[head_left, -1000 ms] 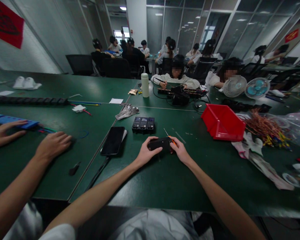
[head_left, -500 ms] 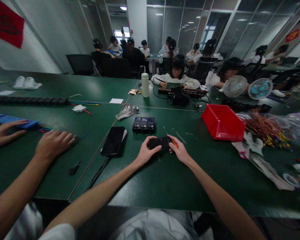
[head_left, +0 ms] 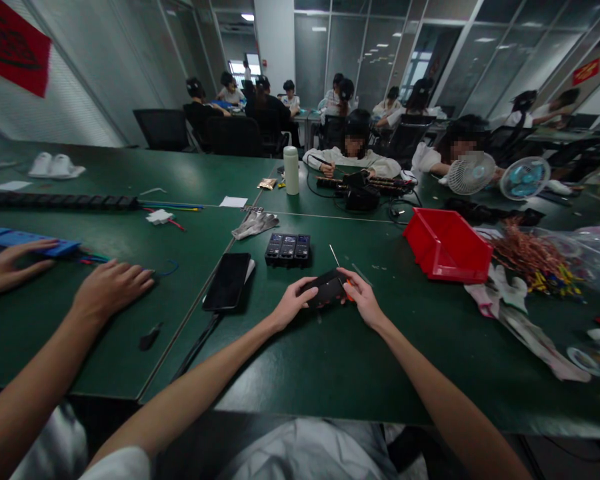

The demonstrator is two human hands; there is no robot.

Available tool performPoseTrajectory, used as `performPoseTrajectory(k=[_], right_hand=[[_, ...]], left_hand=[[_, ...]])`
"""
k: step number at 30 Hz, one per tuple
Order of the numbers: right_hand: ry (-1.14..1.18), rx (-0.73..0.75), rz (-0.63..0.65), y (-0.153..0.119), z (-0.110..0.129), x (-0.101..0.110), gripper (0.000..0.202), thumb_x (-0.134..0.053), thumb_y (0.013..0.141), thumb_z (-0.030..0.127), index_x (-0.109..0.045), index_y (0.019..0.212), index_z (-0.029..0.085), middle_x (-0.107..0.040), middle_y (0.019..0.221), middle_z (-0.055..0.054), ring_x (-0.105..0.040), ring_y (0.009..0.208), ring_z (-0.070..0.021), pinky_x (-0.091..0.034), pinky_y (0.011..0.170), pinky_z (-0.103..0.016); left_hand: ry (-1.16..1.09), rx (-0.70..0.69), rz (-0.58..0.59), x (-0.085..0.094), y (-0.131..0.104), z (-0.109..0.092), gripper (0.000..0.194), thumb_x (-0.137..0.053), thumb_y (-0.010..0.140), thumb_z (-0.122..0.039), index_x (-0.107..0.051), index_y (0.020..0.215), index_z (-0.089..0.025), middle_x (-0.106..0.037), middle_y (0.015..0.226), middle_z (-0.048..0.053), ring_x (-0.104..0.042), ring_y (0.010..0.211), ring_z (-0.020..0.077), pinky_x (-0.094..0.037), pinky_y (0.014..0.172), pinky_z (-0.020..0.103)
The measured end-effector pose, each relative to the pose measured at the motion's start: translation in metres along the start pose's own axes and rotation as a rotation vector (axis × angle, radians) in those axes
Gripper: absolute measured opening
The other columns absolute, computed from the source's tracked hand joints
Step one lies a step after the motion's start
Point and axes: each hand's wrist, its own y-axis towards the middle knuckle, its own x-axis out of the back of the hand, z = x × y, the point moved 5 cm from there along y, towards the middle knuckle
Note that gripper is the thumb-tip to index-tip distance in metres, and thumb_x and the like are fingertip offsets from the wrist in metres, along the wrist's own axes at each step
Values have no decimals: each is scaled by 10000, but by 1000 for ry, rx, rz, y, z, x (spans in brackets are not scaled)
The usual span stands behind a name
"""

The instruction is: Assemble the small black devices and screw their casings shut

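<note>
My left hand (head_left: 293,303) grips the left end of a flat black case (head_left: 326,289), thumb on its upper face. At the case's right end, my right hand (head_left: 361,295) has its fingers closed round a screwdriver with an orange handle (head_left: 349,288); its thin metal shaft points up and to the left, away from me. The right fingertips also meet the case's edge. Just beyond the case, a block of three black modules (head_left: 287,249) lies on the green table. A dark phone (head_left: 227,281) rests to the left of my hands.
A red bin (head_left: 445,245) stands at right, beside copper wires (head_left: 527,257) and used gloves (head_left: 525,327). Another person's hands (head_left: 107,287) are at a blue strip (head_left: 55,248) on the left. A pale green bottle (head_left: 291,171) stands farther back; people sit across the table.
The black case has tilted, its right end rising, and shows more of its face. The screwdriver shaft has shifted slightly and shows more of its length. Both my hands keep their holds.
</note>
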Motion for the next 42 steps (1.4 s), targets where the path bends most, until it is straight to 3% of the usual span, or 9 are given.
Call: performPoseTrajectory(k=[4, 7, 11, 16, 24, 32, 36, 42], right_hand=[[-8, -1, 3, -2, 5, -1, 397, -518, 847, 381, -536, 1221, 250, -557, 1170, -58, -565, 849, -168, -493, 599, -244], [-11, -23, 47, -3, 5, -6, 379, -527, 847, 369, -556, 1200, 234, -588, 1104, -63, -571, 805, -159, -486, 601, -247], [14, -8, 37, -1, 4, -7, 362, -569, 827, 341, -578, 1171, 229, -590, 1110, -68, -576, 772, -147, -479, 571, -244], [2, 44, -92, 1, 3, 3, 359, -609, 790, 292, -588, 1141, 220, -606, 1114, -83, -560, 645, -115, -431, 472, -233], [-48, 50, -85, 0, 4, 6, 231, -551, 810, 240, -620, 1024, 184, -658, 990, -81, -505, 532, -90, -340, 418, -222], [-124, 16, -51, -6, 16, 0, 305, -487, 850, 268, -561, 1132, 177, -646, 705, -19, -339, 398, -57, -231, 390, -211], [-147, -7, -12, -8, 19, -6, 425, -500, 836, 245, -431, 1249, 176, -611, 596, 18, -470, 469, -98, -324, 464, -212], [-195, -8, -20, -5, 14, -3, 215, -540, 820, 286, -492, 991, 164, -637, 622, -1, -568, 567, -137, -416, 595, -264]], left_hand=[[16, 60, 177, -12, -6, -1, 515, -597, 770, -431, -496, 1201, -168, -624, 1039, 92, -649, 772, 192, -507, 734, 346], [74, 58, 218, -16, -9, -5, 582, -641, 738, -404, -455, 1245, -184, -610, 1076, 82, -637, 754, 180, -499, 726, 333], [183, 3, 131, -13, -8, -7, 580, -628, 744, -404, -456, 1251, -181, -601, 1098, 69, -604, 847, 194, -486, 765, 332], [311, -143, -27, -4, -3, -11, 525, -614, 753, -388, -500, 1215, -165, -588, 1141, 64, -534, 1047, 227, -403, 932, 352], [379, -175, -314, 23, 4, -12, 485, -595, 756, -421, -531, 1156, -154, -612, 1038, 60, -568, 934, 211, -440, 859, 338], [237, -148, -390, 31, 6, -6, 547, -645, 722, -394, -497, 1203, -179, -605, 1085, 67, -576, 966, 204, -439, 895, 347], [202, -160, -370, 31, 7, -6, 641, -664, 714, -366, -418, 1282, -198, -556, 1201, 74, -534, 1074, 205, -394, 961, 356], [259, -194, -392, 34, 7, -7, 611, -626, 744, -352, -406, 1295, -208, -534, 1235, 72, -506, 1122, 211, -362, 990, 360]])
